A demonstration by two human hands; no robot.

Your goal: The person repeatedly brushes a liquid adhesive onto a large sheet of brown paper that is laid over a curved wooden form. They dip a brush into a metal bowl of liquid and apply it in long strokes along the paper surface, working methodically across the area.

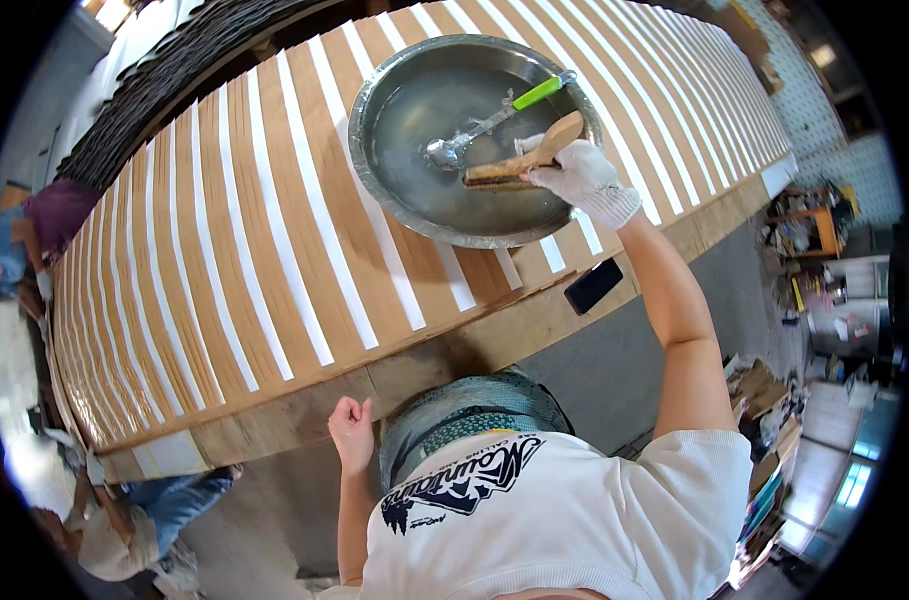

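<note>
My right hand (580, 180), in a white knitted glove, is closed round a flat wooden-handled brush (550, 145). It holds the brush over the right part of a wide metal basin (363, 165). Cloudy greyish liquid lies in the basin. A metal ladle (460, 147) with a bright green grip rests there, its bowl in the liquid and its grip on the far right rim. My bare left hand (352, 425) is closed near the front edge of the table, apart from everything, with no object showing in it.
Brown sheets with white stripes (275, 200) cover the long table under the basin. A black phone (595, 287) lies on the wooden front edge (495, 335). One person (125, 530) is at the lower left, another (35, 235) at the far left. Dark stacked sheets (155, 100) stand behind.
</note>
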